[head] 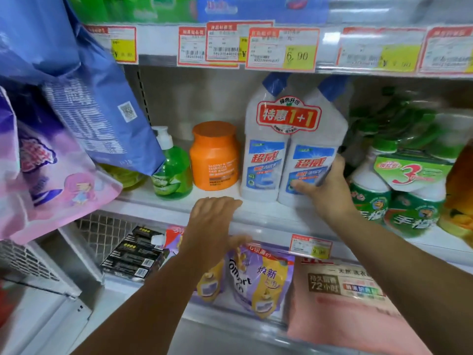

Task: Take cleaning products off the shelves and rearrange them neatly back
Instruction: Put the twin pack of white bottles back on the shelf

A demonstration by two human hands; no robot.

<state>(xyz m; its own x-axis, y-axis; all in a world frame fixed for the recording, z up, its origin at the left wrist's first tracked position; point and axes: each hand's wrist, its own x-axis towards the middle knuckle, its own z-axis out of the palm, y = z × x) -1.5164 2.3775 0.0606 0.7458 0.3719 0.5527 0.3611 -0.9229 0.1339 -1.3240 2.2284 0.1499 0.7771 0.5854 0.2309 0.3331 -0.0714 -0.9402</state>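
White plastic, who's got it: right hand [325,185] is clamped on the lower right side of the twin-pack [289,149], thumb across the front label, fingers round the far side
Other hand: left hand [212,221] is flat and relaxed, fingers straight, holding nothing, fingertips at the front edge of the middle shelf [258,213], a bit blurry tbh
Where the pack is: upright on the middle shelf, two white bottles with blue caps, joined by a red "1+1" sticker
Left neighbours: orange jar [215,155] just beside it, then a green pump bottle [171,170]
Right neighbours: green-and-white bundle [399,190] with a big "3" sleeve
Above: price tags [281,48] along the upper shelf edge, one reads 6.90
Below: purple pouches [258,278], pink bag [345,303], black boxes [133,254]
Far left: blue bag [97,103] and pink-purple bag [51,180] hang in front, the blue one's corner overlapping the pump bottle
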